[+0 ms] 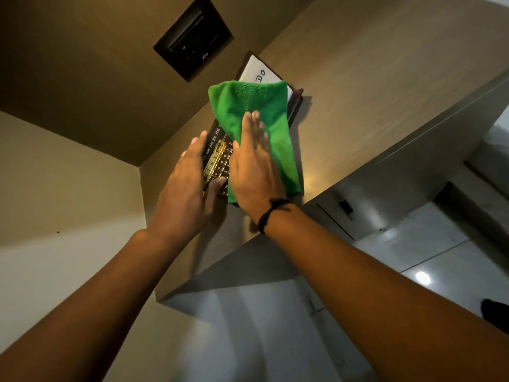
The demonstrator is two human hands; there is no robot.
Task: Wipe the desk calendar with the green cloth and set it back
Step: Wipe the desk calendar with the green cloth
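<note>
The dark desk calendar (216,157), with month names and a gold day slider, lies flat on the brown desk top (358,86). A white notepad sheet (259,71) sits at its far end. The green cloth (259,117) is spread over most of the calendar. My right hand (254,166) lies flat on the cloth with fingers together, pressing it down. My left hand (187,183) rests on the calendar's left edge, the thumb on its face, holding it in place.
A black wall socket plate (192,37) is set in the brown wall behind the desk. The desk's front edge (385,158) runs close to the right of the cloth. Below lies a glossy light tiled floor (413,257).
</note>
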